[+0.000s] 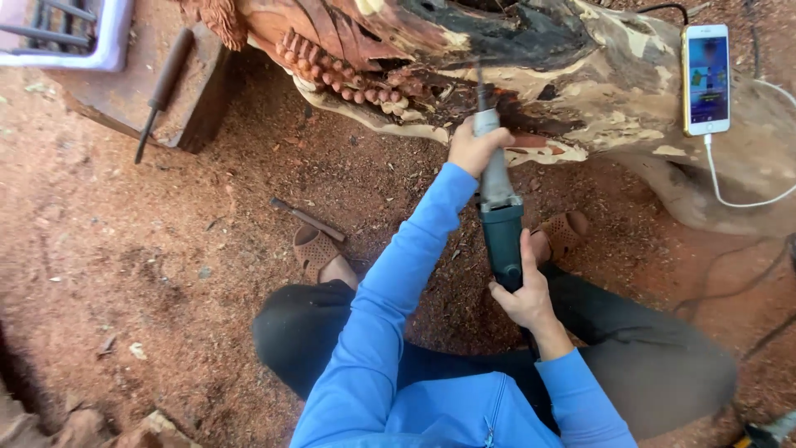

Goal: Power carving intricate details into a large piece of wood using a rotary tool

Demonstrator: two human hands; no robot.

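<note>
Both hands on die grinder (500, 217): left hand (473, 149) grips its neck, right hand (524, 297) wraps the body; bit touching carved log (531, 58).

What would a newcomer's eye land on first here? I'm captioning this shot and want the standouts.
First, the long power carving tool at centre, gripped by the left hand near its tip and the right hand at its rear, its bit against the big carved log across the top. Next, the lit phone propped on the log at upper right, and the reddish sawdust floor.
</note>
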